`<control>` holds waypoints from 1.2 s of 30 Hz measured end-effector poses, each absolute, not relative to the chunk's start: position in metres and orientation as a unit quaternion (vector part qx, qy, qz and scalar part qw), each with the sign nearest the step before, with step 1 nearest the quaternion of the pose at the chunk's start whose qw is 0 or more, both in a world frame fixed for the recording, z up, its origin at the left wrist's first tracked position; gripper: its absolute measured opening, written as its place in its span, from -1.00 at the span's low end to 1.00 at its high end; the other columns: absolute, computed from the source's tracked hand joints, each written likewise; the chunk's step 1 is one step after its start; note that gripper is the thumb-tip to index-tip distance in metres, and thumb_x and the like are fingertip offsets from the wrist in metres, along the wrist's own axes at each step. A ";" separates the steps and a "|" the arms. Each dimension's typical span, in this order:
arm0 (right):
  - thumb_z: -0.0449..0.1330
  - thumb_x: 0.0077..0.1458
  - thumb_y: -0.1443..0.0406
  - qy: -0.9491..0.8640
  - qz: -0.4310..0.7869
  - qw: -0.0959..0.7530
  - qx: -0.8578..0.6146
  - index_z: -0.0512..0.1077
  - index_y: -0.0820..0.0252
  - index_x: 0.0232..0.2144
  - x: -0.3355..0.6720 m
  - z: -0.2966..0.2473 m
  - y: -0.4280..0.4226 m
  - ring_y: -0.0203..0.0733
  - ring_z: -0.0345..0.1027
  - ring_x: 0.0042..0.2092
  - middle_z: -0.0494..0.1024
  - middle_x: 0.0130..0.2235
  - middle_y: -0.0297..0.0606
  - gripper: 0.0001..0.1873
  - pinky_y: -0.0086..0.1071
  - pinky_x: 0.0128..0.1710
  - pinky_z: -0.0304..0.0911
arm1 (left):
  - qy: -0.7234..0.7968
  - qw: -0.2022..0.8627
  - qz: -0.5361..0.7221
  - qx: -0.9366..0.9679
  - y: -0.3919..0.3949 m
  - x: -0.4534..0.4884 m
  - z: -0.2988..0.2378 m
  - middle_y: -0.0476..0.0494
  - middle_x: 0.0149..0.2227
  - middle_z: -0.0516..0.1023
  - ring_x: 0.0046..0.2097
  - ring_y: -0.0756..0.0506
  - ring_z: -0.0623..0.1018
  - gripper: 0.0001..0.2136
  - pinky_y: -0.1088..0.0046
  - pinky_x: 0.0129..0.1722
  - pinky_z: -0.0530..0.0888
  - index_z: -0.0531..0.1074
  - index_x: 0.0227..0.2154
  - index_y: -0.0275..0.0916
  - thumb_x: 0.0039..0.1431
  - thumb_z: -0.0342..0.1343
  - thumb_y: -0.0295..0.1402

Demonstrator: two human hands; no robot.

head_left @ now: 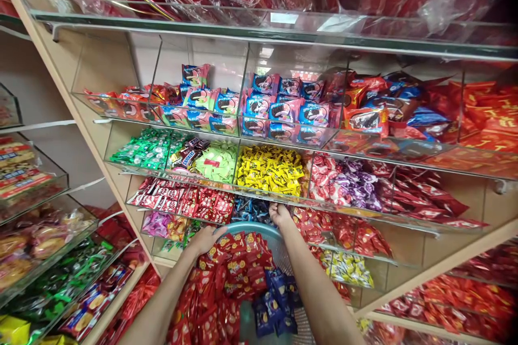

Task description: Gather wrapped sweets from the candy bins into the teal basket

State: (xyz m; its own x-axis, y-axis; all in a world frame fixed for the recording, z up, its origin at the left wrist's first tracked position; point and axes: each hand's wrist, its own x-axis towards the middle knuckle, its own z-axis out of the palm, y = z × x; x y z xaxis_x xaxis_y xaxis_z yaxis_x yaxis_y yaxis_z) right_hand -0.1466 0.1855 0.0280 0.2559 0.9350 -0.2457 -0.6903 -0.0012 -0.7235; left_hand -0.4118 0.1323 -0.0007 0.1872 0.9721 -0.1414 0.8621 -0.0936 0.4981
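A teal plastic basket (pixel 269 230) is in front of me, full of red snack packets (pixel 238 275) with a cluster of dark blue packets (pixel 275 299) at its right side. My left hand (pixel 208 239) grips the basket's rim at the far left, thumb lying along the edge. Beyond the rim, my right hand (pixel 279 215) is at the front of a shelf bin holding dark blue packets (pixel 251 209). Its fingers are curled, and whatever they hold is hidden.
Clear dividers split the shelves. Above the hands are yellow-wrapped candies (pixel 269 171), pink-and-blue cookie packs (pixel 283 110) and purple-wrapped candies (pixel 358 183). Red packets (pixel 208 202) lie left of the blue bin. A wooden side panel (pixel 76 97) borders the left; overhead runs a glass shelf edge (pixel 243 32).
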 end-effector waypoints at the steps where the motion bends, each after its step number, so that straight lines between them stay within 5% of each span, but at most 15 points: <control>1: -0.04 0.09 0.29 -0.147 0.589 0.688 -0.397 0.27 0.26 -0.44 -0.145 0.030 0.186 -0.57 -0.01 -0.69 0.25 -0.60 -0.48 -0.84 -0.67 -0.77 -0.06 | 0.623 0.244 0.114 0.735 0.132 -0.412 -0.001 -0.08 -0.57 0.45 -0.48 -0.09 0.43 -0.42 0.51 -0.52 0.19 0.32 -0.60 -0.22 -0.11 -0.36 0.18; 5: -0.03 0.09 0.27 -0.120 0.588 0.678 -0.424 0.29 0.31 -0.35 -0.145 0.034 0.184 -0.54 0.12 -0.60 0.32 -0.49 -0.41 -0.81 -0.63 -0.69 0.08 | 0.624 0.238 0.110 0.736 0.133 -0.412 -0.001 -0.09 -0.57 0.45 -0.48 -0.09 0.43 -0.42 0.51 -0.53 0.19 0.33 -0.60 -0.23 -0.10 -0.37 0.18; 11: 0.02 0.03 0.38 -0.132 0.595 0.653 -0.449 0.24 0.27 -0.58 -0.157 0.029 0.152 -0.59 -0.03 -0.71 0.26 -0.67 -0.47 -0.84 -0.72 -0.80 -0.12 | 0.635 0.236 0.110 0.728 0.132 -0.411 0.000 -0.13 -0.53 0.48 -0.46 -0.11 0.45 -0.40 0.51 -0.51 0.21 0.34 -0.60 -0.24 -0.13 -0.35 0.19; 16: 0.21 -0.18 0.24 -0.234 0.594 0.599 -0.483 0.26 0.29 -0.63 -0.155 0.022 0.103 -0.56 -0.03 -0.75 0.30 -0.71 -0.44 -0.77 -0.65 -0.82 -0.17 | 0.638 0.243 0.110 0.722 0.131 -0.409 0.004 -0.17 -0.50 0.49 -0.43 -0.15 0.46 -0.39 0.50 -0.50 0.22 0.35 -0.59 -0.24 -0.14 -0.34 0.21; 20: 0.16 -0.17 0.11 -0.378 0.569 0.524 -0.509 0.30 0.29 -0.57 -0.143 0.024 0.070 -0.55 -0.03 -0.76 0.31 -0.71 -0.45 -0.68 -0.62 -0.80 -0.16 | 0.632 0.254 0.109 0.724 0.130 -0.409 0.006 -0.16 -0.53 0.48 -0.44 -0.13 0.45 -0.40 0.50 -0.49 0.23 0.35 -0.60 -0.23 -0.13 -0.34 0.20; 28: 0.04 -0.10 0.03 -0.544 0.556 0.284 -0.560 0.24 0.26 -0.63 -0.113 0.039 0.031 -0.49 0.05 -0.74 0.36 -0.69 -0.42 -0.62 -0.59 -0.78 -0.06 | 0.636 0.248 0.098 0.724 0.127 -0.406 0.012 -0.14 -0.55 0.47 -0.49 -0.11 0.44 -0.41 0.50 -0.53 0.22 0.32 -0.65 -0.23 -0.14 -0.34 0.20; 36: 0.01 -0.12 0.43 -0.634 0.405 -0.028 -0.658 0.23 0.25 -0.59 -0.107 0.052 0.025 -0.36 0.24 -0.68 0.40 -0.68 -0.36 -0.93 -0.55 -0.70 0.08 | 0.635 0.245 0.096 0.726 0.124 -0.404 0.019 -0.17 -0.51 0.50 -0.44 -0.13 0.46 -0.42 0.50 -0.49 0.25 0.32 -0.65 -0.22 -0.13 -0.35 0.19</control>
